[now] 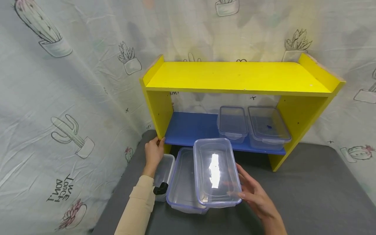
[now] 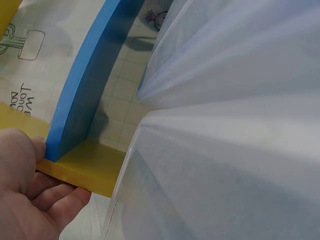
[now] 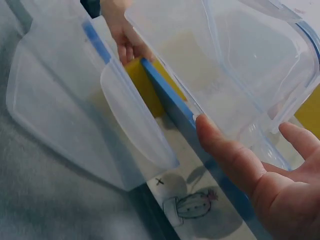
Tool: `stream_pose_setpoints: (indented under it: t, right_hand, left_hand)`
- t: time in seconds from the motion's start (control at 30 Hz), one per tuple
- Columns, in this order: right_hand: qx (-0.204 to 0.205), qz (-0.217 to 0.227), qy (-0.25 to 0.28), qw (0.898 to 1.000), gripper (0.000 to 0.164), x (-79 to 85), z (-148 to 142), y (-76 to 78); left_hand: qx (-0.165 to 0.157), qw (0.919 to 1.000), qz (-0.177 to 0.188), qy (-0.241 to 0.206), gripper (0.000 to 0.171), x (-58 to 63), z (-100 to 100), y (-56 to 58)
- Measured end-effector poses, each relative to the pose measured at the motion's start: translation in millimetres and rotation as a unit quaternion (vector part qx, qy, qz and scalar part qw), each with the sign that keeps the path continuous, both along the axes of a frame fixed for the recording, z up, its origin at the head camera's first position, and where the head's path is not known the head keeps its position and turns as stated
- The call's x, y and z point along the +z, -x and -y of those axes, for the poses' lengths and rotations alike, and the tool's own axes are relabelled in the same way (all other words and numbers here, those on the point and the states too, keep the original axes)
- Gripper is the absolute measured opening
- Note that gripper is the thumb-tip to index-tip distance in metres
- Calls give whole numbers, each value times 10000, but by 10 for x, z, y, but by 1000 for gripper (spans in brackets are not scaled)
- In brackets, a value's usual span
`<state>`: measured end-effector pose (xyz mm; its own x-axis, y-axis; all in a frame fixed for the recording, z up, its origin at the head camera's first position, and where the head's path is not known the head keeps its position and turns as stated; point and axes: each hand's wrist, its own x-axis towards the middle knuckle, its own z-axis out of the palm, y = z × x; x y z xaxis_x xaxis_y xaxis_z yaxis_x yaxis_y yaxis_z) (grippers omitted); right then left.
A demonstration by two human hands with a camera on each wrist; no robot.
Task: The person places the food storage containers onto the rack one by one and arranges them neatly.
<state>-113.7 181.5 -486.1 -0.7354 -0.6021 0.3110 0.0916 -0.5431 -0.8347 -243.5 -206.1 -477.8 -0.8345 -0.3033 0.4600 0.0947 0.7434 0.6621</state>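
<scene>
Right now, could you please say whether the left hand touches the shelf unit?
Touching: the left wrist view shows the left hand gripping the shelf unit by its yellow edge.

From my head I'm looking forward-down at the shelf (image 1: 235, 75) — both wrist views are peering close, sharing its blue board (image 2: 84, 85).

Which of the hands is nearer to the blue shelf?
Left. The left hand grips the yellow side panel at the blue shelf's left front corner; the right hand holds a container out in front of it.
</scene>
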Motion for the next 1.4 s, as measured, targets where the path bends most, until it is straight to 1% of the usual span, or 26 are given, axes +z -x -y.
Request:
stream_pose_setpoints:
  t: [0.07,0.17,0.3,0.4,0.6,0.83,0.93,1.13,1.4]
  right_hand:
    - [28,-102,21,9999,81,20,42,22]
    - [-29,-221,-84,9997,79,56,108,48]
    - [-288,-205,-408,9985,79,98,195,74]
    - [-404,-141,-521,9977,78,113,258,92]
    - [-547,-37,-578,9968,78,142,364,130]
    - [-570,-233,-478,9970,75,174,438,187]
    - [-619,-135,-563,9964,75,172,462,203]
    - [-885,28,-891,9921,74,140,530,243]
    - [-1185,228,-995,9877,72,172,619,286]
  left_hand:
    - [-13,10000,-6,4,27,6,0,7]
    - [-43,10000,-21,-27,27,15,-3,13]
    - [-51,10000,-22,-50,28,18,0,6]
    - [-15,10000,-54,-1,27,19,18,-7]
    - [51,9999,-122,60,27,8,38,-9]
    - [2,10000,-94,-8,27,9,19,-9]
    - [0,9999,-116,4,26,14,8,-12]
    - [-8,9999,-141,29,25,14,13,-4]
    - [16,9998,-173,-6,25,18,15,-18]
